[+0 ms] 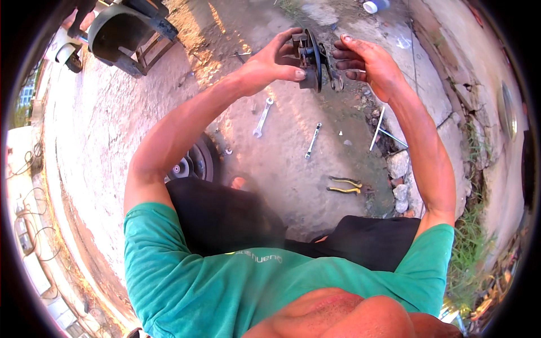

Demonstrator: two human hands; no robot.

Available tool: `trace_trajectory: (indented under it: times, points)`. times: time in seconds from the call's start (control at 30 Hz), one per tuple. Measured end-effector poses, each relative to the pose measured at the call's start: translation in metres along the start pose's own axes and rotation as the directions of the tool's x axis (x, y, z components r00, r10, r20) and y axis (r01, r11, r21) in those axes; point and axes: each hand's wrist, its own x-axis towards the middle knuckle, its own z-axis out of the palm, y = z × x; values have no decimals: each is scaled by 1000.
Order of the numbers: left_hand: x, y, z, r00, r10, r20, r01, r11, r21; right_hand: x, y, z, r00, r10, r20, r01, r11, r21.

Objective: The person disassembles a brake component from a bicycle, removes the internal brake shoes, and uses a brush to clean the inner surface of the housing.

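Out in front, my left hand (266,67) is closed on a brake plate (318,59), a dark round disc held on edge. Thick brake parts stick out on its left side, between my thumb and fingers. From its right face juts a metal lever arm (336,76). Just right of that lever hovers my right hand (373,66), fingers loosely bent and apart, with a gap to the plate and nothing in it. Below on the ground lie an open-ended wrench (262,118), a smaller wrench (313,141) and yellow-handled pliers (345,190).
A spoked wheel (205,160) lies beside my left leg, partly hidden. A T-shaped bar tool (378,128) rests near stones (398,164) under my right forearm. A dark chair (121,34) stands at far left. A white-capped container (372,7) lies at the far edge.
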Motion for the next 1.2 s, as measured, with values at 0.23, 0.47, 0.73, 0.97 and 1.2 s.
trace_trajectory:
  times: [0.23, 0.47, 0.73, 0.97, 1.2]
  points:
    - [7, 30, 22, 997, 53, 50, -60, 988, 144, -14, 3, -7, 991, 67, 115, -72, 997, 39]
    - [7, 26, 23, 991, 66, 119, -70, 997, 25, -20, 3, -6, 971, 69, 227, -87, 994, 73]
    - [5, 21, 13, 985, 75, 157, -62, 995, -81, -26, -6, 2, 972, 15, 235, -15, 1000, -1]
    - [-1, 11, 12, 985, 31, 168, 10, 972, -237, -23, 0, 10, 984, -29, 176, 50, 992, -115]
    - [-5, 11, -9, 987, -9, 159, 74, 909, -411, -14, 16, 22, 972, -23, 235, 25, 1000, -5]
